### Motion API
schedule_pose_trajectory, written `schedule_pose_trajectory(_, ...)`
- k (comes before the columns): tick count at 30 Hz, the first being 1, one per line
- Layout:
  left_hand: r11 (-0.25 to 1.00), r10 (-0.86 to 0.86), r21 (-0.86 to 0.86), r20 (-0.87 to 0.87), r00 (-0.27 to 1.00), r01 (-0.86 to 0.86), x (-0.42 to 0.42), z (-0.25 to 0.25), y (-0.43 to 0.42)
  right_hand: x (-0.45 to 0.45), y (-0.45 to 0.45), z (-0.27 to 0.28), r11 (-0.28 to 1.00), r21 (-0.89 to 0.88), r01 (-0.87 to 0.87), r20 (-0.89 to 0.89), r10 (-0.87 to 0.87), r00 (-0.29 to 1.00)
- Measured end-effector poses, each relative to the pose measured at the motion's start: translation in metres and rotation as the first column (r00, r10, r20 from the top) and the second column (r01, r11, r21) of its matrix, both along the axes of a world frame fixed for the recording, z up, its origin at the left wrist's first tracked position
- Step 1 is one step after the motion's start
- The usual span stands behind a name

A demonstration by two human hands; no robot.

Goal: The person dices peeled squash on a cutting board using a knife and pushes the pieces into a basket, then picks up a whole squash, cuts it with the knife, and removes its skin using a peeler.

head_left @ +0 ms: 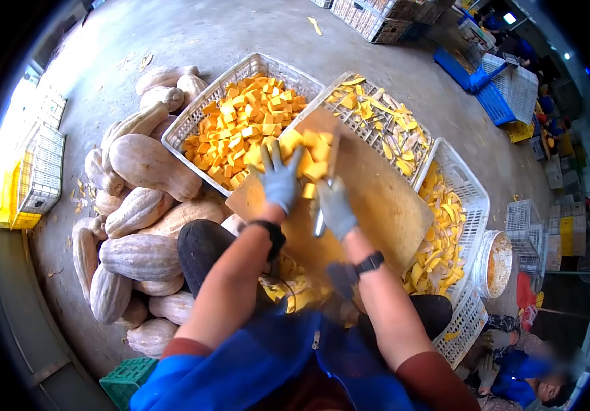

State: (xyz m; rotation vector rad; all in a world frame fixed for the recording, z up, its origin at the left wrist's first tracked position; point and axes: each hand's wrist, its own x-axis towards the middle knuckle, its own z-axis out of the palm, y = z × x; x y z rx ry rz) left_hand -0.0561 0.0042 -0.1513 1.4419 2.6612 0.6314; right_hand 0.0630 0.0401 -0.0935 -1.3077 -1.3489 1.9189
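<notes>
My left hand, in a grey glove, spreads its fingers over orange pumpkin chunks at the far end of the wooden cutting board. Beside it, my gloved right hand is wrapped round a knife, whose blade is blurred and partly hidden. The chunks lie between the two hands and the rim of a white crate. That crate is heaped with cut pumpkin cubes. A small orange piece sits between my hands.
Whole pumpkins are piled on the floor to my left. Yellow peelings lie on an overturned crate and fill another crate at right. A white bucket stands beside it. Another person sits at lower right.
</notes>
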Motion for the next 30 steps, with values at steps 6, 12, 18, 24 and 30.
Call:
schedule_pose_trajectory(6,0.817,0.364,0.375,0.255,0.896,-0.439,-0.109,-0.023,0.023,-0.015,0.011,0.018,0.999,0.003,-0.032,-0.200,0.032,0.979)
schedule_pose_trajectory(12,0.990,-0.006,0.142,-0.094,0.996,0.020,-0.038,0.000,-0.027,0.090,-0.006,-0.029,0.883,0.463,0.070,0.242,-0.202,0.949)
schedule_pose_trajectory(18,0.968,0.219,0.162,-0.171,0.961,-0.192,-0.089,-0.035,-0.032,0.173,-0.050,-0.029,0.617,0.691,-0.377,0.658,-0.321,0.681)
schedule_pose_trajectory(24,0.972,0.049,-0.235,0.180,0.982,-0.006,-0.091,-0.061,-0.054,0.193,-0.089,-0.066,0.717,0.568,-0.404,0.791,-0.340,0.509)
schedule_pose_trajectory(30,0.947,0.063,-0.320,0.069,0.996,-0.038,-0.088,-0.045,-0.074,0.178,-0.087,-0.067,0.703,0.599,-0.383,0.757,-0.340,0.558)
